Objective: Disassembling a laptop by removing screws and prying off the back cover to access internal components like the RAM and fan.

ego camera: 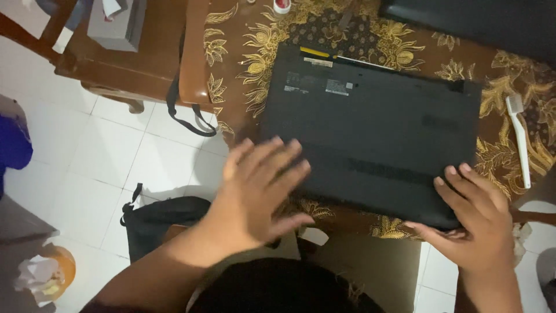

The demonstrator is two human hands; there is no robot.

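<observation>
One laptop, black, lying upside down with its flat base up, on the counter under a brown cloth with gold leaf pattern; near edge hanging slightly past the counter's front. Judged stiff and flat, moderately heavy for its thickness, matte plastic shell likely a bit slick; fragile inside, so no twisting or lifting by one corner. Best hold judged at the two near corners or along both side edges, weight shared evenly. Left hand hovering over or lightly on the near left corner, fingers spread wide, blurred, gripping nothing; contact cannot be confirmed. Right hand at the near right corner, fingers lying on top and thumb curled beneath the edge, pinching that corner. Count: one laptop, two hands, one white toothbrush just right of the laptop, one small red-and-white cap or pot at the far edge, one dark bag on the floor, one wooden chair alongside.
</observation>
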